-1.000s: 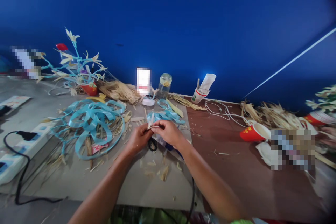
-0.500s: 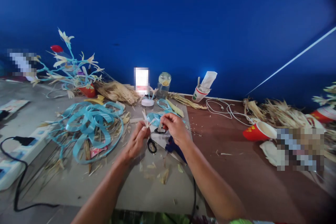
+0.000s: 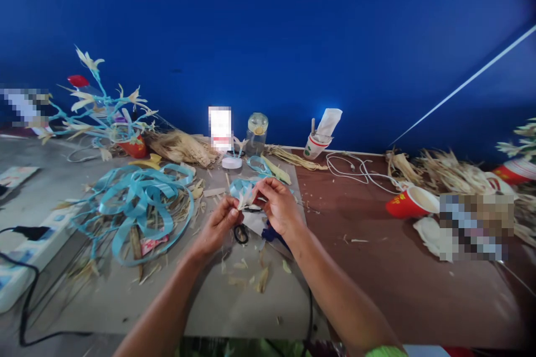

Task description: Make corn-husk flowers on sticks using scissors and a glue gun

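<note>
My left hand point(image 3: 221, 222) pinches the base of a small pale corn husk flower point(image 3: 246, 197). My right hand point(image 3: 277, 205) has its thumb and fingers closed on the flower's right edge, so the husk spans the gap between both hands. Just under them lie scissors point(image 3: 240, 234) with black handles, partly covered by my fingers. A dark blue object point(image 3: 274, 234) rests beneath my right wrist; its kind is unclear. Light blue ribbon point(image 3: 242, 185) shows right behind the hands.
A heap of blue ribbon point(image 3: 144, 206) and a white power strip point(image 3: 25, 268) lie left. Behind stand a branch of husk flowers point(image 3: 106, 106), a glass jar point(image 3: 256, 136) and a white cup point(image 3: 315, 146). A red paper cup point(image 3: 404, 204) lies tipped at right, near dried husks point(image 3: 450, 173).
My right hand has moved slightly left, to the flower, and a pale husk piece now spreads between both hands. The view has shifted slightly.
</note>
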Tool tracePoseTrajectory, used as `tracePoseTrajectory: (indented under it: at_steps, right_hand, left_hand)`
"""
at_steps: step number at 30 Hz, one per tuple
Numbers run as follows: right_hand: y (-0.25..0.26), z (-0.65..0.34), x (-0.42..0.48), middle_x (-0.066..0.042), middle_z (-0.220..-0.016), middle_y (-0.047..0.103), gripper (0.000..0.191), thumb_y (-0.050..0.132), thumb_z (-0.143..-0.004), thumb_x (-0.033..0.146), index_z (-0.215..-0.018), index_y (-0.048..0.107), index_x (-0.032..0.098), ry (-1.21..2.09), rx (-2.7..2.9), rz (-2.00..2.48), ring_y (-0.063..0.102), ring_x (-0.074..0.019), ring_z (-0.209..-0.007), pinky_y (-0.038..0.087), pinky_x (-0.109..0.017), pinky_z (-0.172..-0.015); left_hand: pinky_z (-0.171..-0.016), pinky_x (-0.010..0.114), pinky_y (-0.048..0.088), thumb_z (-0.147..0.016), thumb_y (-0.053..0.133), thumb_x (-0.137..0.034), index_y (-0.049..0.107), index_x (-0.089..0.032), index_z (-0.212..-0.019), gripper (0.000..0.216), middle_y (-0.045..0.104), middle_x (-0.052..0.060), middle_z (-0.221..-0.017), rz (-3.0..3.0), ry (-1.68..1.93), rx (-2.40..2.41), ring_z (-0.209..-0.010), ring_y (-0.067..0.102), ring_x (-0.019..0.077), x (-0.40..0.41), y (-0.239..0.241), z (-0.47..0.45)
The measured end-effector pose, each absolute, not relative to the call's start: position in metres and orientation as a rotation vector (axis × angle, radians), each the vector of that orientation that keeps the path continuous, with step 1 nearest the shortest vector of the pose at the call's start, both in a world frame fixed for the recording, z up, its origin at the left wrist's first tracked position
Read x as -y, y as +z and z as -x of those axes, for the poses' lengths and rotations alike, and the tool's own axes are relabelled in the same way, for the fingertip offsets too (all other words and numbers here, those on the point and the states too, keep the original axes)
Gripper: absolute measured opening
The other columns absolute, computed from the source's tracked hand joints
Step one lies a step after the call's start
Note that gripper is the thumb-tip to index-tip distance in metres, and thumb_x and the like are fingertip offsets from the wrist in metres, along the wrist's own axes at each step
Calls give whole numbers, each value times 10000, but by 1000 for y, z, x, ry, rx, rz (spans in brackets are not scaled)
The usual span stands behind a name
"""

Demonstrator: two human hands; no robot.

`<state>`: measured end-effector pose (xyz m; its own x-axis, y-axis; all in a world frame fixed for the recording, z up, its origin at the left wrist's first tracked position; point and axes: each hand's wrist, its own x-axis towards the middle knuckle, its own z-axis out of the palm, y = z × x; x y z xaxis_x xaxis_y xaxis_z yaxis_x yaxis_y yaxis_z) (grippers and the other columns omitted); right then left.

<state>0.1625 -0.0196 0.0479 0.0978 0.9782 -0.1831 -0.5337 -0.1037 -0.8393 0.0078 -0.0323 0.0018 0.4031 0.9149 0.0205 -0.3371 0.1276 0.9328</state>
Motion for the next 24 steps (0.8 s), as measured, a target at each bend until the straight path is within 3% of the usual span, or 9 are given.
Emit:
tracePoseTrajectory:
  at_steps: [11,24]
  right_hand:
    - [49,-152,24,58,-539,559,307,811,-500,313,-623,564,180,1459,445,887,527,-99,-512,476,-229,-471]
    - [48,-147,27,52,-557,575,260,791,-561,301,-634,575,175,1438,463,829,551,-103,-539,494,-238,-509]
  left_hand:
    - [-579,225,329,-806,605,-377,434,-228,-968,279,443,-46,-659,-1040,1061,-576,-575,403,88,31,-2,-14]
    - [-599,235,361,-813,600,-365,416,-222,-1069,346,495,-34,-694,-1064,1029,-611,-615,460,98,31,0,-13]
